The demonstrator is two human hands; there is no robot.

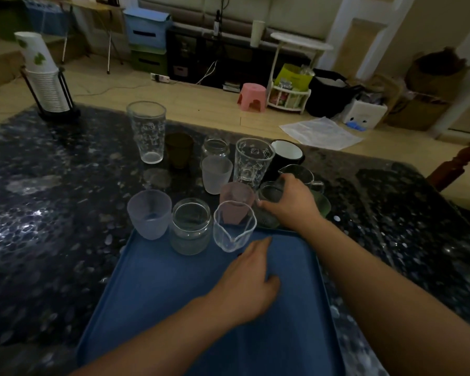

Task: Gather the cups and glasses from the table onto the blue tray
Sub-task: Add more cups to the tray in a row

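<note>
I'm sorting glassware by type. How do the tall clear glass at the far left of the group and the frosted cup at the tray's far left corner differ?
The tall clear glass is see-through with a printed cartoon pattern; the frosted cup is cloudy and plain. The tall glass is taller and narrower, the frosted cup shorter and wider. The tall glass stands on the table; the frosted cup sits at the blue tray's far edge. Both are upright and look empty.

No words, brand names or numbers can be read; the two tall glasses (147, 131) (251, 160) bear only printed cat-face figures, no lettering.
</note>
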